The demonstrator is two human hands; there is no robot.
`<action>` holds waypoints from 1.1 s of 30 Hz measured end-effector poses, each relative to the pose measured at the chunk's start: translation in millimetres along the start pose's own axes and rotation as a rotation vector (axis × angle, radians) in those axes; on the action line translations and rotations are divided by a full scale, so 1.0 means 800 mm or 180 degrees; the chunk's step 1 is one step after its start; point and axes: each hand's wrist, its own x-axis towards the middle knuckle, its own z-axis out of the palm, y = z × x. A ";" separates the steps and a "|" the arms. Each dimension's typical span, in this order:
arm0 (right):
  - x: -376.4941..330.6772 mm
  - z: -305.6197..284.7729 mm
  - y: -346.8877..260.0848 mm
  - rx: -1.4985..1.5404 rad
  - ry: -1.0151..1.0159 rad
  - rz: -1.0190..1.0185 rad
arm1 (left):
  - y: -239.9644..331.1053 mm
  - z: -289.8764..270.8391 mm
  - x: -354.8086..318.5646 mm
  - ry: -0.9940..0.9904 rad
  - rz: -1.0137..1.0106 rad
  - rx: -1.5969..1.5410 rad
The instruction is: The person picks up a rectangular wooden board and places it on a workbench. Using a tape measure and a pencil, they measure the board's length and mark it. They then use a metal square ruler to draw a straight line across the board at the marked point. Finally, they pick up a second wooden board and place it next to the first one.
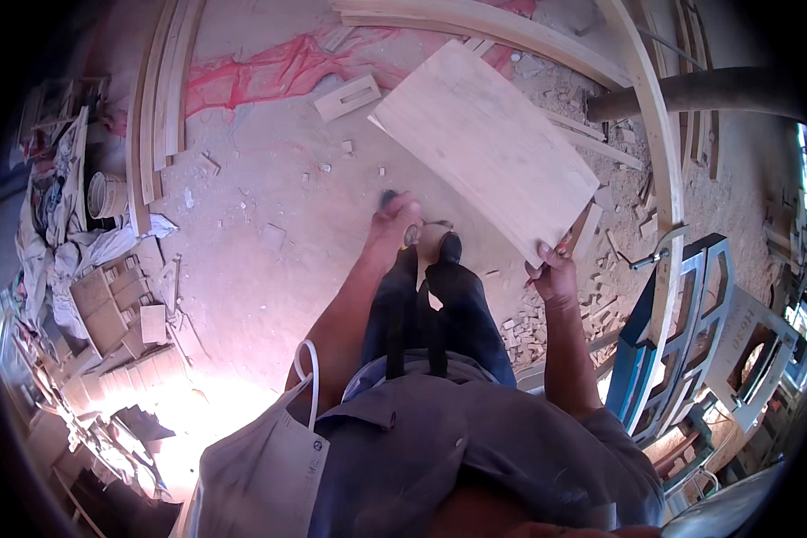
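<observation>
Gripping wooden board (484, 148) (near its corner): right hand (556, 274).

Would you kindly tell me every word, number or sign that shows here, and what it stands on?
Grey panel, right: dark printed characters; I won't copy them out.
Mask-like item, lower left: small printed marks, too small to read surely.
Board in the right hand: no lettering visible.

Over to your right, the pale panel (728, 372) carries a short row of dark printed characters (741, 334), set aslant. Nearer you, the white face mask (255, 462) bears a small round mark (317, 446) by its edge, with tiny print (314, 466) below, probably letters, too small to read surely.
</observation>
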 end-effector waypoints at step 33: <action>-0.489 0.178 0.328 -0.1512 -0.2110 0.1317 | -0.132 -0.345 -0.671 0.0829 0.1626 -0.2067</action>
